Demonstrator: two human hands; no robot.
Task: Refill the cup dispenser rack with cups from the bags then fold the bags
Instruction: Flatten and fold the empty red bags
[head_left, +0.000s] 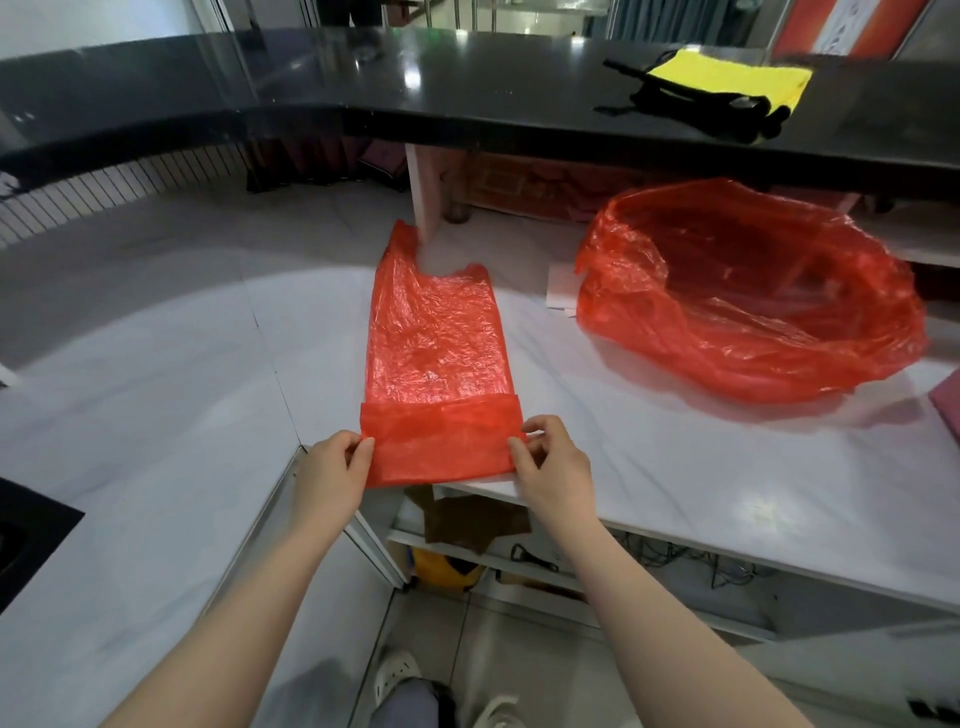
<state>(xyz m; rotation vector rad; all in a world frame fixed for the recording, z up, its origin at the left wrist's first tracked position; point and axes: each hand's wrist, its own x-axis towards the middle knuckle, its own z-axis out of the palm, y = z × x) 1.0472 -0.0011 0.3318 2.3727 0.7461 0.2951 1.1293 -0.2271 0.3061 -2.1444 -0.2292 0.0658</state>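
A flattened red plastic bag (434, 343) lies lengthwise on the white marble counter (675, 467), its handles pointing away from me. Its near end is turned over into a darker folded band at the counter's front edge. My left hand (332, 467) pinches the band's left corner and my right hand (553, 460) pinches its right corner. A second red bag (753, 291) sits open and puffed up to the right, with nothing visible inside. No cups or dispenser rack are in view.
A raised black countertop (467, 88) runs across the back, with a yellow and black cloth item (727, 91) on it. White paper (561, 288) lies beside the open bag. Shelves with cables and a yellow object (447, 569) sit below the counter. My feet stand on the tiled floor.
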